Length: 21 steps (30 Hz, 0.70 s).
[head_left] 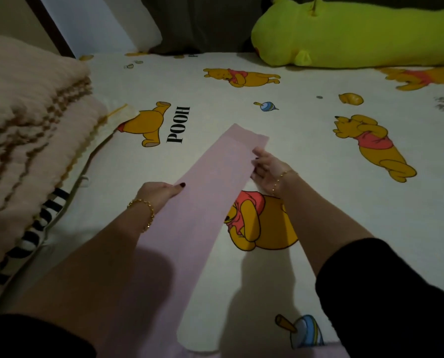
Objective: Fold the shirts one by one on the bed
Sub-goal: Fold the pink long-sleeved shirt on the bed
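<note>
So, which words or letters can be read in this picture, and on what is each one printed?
"POOH": black capitals on the bed sheet, turned sideways beside a bear picture.
Large black letters on the cream pillow at the left: partly hidden under the folded blanket, not readable.
Black mark at the sheet's far edge: cut off, not readable.

Pink shirt (190, 202) overruns bottom edge (probably hiding fingers of left hand (161, 193)).
</note>
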Motion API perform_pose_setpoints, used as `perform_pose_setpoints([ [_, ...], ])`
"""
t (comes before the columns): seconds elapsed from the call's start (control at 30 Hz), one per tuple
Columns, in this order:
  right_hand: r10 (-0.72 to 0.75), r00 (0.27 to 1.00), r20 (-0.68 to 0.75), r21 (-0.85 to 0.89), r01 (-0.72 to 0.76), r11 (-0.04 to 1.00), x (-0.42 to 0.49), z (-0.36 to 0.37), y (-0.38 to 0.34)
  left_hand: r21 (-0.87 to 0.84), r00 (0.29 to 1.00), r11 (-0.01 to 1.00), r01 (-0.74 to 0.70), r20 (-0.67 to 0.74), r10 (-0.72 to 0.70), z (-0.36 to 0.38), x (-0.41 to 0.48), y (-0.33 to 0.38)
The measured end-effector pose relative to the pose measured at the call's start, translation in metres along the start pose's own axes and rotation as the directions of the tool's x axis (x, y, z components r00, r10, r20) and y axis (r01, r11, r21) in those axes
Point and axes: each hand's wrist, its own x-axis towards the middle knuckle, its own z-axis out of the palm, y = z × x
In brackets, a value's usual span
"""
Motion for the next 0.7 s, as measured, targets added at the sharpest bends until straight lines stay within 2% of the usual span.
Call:
perform_pose_setpoints([
  [0.2, 0.071, 0.995, -0.073, -0.132, -0.080, 0.988, -0.042, -0.018, 0.025, 0.022, 0.996, 0.996, 0.083, -0.045, -0.082, -0.031, -0.042, -0.031],
  [0.3, 0.016, 0.996, -0.083, -0.379, -0.047, 0.924, -0.075, -0.013, 0.038, 0.046, 0.985, 0.984, 0.171, -0.020, -0.171, -0.058, -0.088, -0.060],
  [0.37, -0.071, 0.996, -0.048, -0.562, 0.032, 0.827, -0.102, 0.001, 0.051, 0.089, 0.974, 0.970, 0.227, 0.002, -0.228, -0.079, -0.119, -0.088],
  [0.43, -0.118, 0.991, 0.065, -0.685, 0.131, 0.717, -0.132, 0.022, 0.069, 0.089, 0.958, 0.955, 0.282, 0.023, -0.285, -0.099, -0.156, -0.109],
  [0.57, -0.098, 0.960, 0.264, -0.848, 0.279, 0.452, -0.196, 0.062, 0.117, 0.124, 0.945, 0.941, 0.314, 0.058, -0.322, -0.117, -0.225, -0.138],
  [0.63, -0.058, 0.936, 0.348, -0.901, 0.351, 0.256, -0.228, 0.080, 0.141, 0.104, 0.962, 0.956, 0.274, -0.024, -0.273, -0.127, -0.248, -0.153],
  [0.7, -0.032, 0.911, 0.411, -0.903, 0.411, 0.124, -0.251, 0.098, 0.161, 0.080, 0.963, 0.973, 0.217, -0.178, -0.200, -0.141, -0.258, -0.171],
])
